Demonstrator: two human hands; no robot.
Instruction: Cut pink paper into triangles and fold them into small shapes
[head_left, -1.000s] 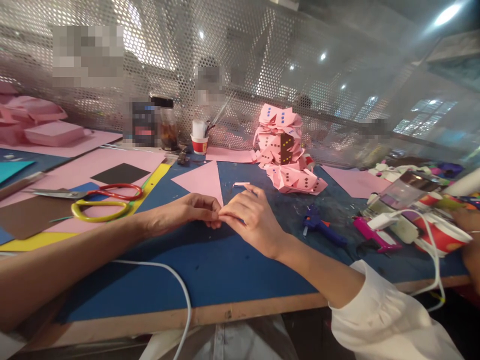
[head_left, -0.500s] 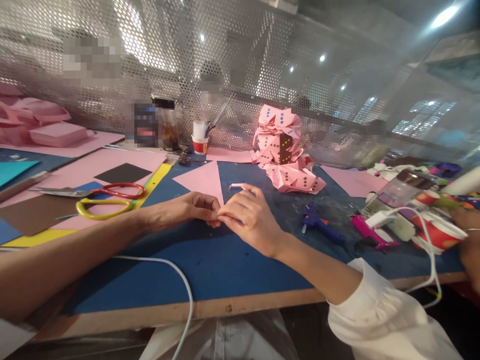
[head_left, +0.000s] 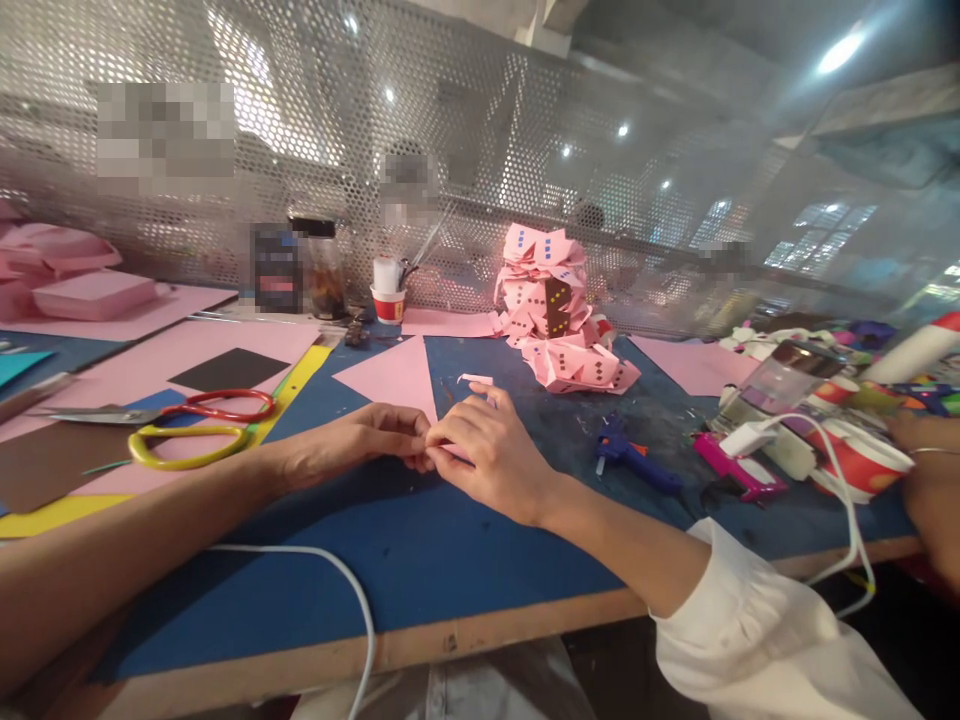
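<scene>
My left hand (head_left: 390, 437) and my right hand (head_left: 487, 445) meet fingertip to fingertip over the blue table. Both are closed in a pinch; whatever lies between the fingertips is too small or hidden to make out. A pink paper triangle (head_left: 394, 375) lies just behind my left hand. A small pale pink strip (head_left: 476, 379) shows beyond my right hand's fingers. Farther back stands a stack of folded pink paper pieces (head_left: 547, 290) with blue, brown and yellow dots.
Red and yellow scissors (head_left: 187, 440) lie on coloured sheets at left. A blue glue gun (head_left: 634, 455), a pink glue gun (head_left: 739, 468) and paper cups (head_left: 862, 460) are at right. A white cable (head_left: 352, 580) crosses the front edge. Another person's arm (head_left: 930, 480) shows far right.
The view has shifted, so most things on the table appear slightly lower and farther left. My hands remain together in much the same pinch.
</scene>
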